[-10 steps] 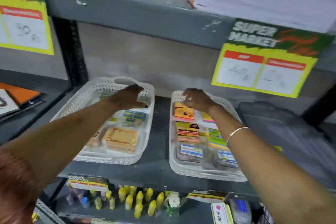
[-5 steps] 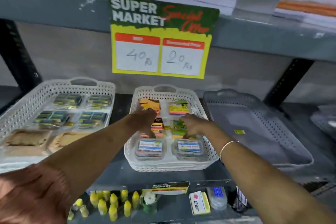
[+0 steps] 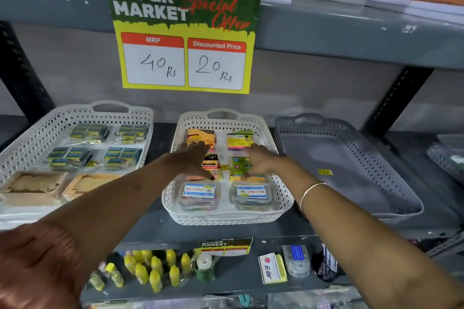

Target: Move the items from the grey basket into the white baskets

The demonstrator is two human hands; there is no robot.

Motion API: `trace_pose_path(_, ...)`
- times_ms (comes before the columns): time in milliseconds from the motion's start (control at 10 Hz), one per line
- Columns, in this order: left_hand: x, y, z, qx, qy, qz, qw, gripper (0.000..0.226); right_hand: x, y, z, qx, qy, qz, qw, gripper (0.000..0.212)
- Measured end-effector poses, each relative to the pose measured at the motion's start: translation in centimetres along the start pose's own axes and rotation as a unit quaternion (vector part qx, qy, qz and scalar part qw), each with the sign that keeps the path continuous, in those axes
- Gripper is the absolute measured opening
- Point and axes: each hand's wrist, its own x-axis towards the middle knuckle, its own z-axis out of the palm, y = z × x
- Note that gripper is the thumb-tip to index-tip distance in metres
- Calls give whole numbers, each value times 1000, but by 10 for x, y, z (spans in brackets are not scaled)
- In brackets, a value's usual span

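Now both hands flat, fingers spread, grip on nothing: left hand (image 3: pixel 194 158) and right hand (image 3: pixel 259 163) rest on sticky-note packs (image 3: pixel 213 167) mid middle white basket (image 3: pixel 281 198). Packs look light, stiff, slick-wrapped; best pinched by edges. Grey basket (image 3: pixel 401 198), shelf's right end, looks empty; second white basket (image 3: pixel 32 138) at left.

Shelf sign (image 3: pixel 184 35) "SUPER MARKET Special Offer", MRP 40 Rs, Discounted Price 20 Rs; clip boxes (image 3: pixel 199 194) "Maruti Mart"
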Motion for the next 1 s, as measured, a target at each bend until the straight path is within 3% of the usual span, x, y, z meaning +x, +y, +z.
trace_pose_path(100,-16,10,-5,0,51,39,998,64,-17,-7,-8,63,50,-16,997,67)
trace_pose_path(200,-43,20,3,-44,36,86,995,62,-48,-20,-4,108,-13,-29,994,60)
trace_pose_path(300,-57,24,18,29,-33,81,996,71,-63,-27,9,42,-68,-39,996,70)
trace_pose_path(400,-60,25,29,96,-55,74,991,63,-73,-31,18,4,-53,-52,997,71)
trace_pose_path(700,-63,29,25,84,-39,60,994,54,-82,-33,16,13,-19,-36,999,63)
trace_pose_path(900,-69,32,23,77,-25,52,995,70,-94,-32,13,27,-26,-2,999,73)
trace_pose_path(1000,-80,31,19,5,100,31,995,81,-109,-31,-2,79,117,13,990,75)
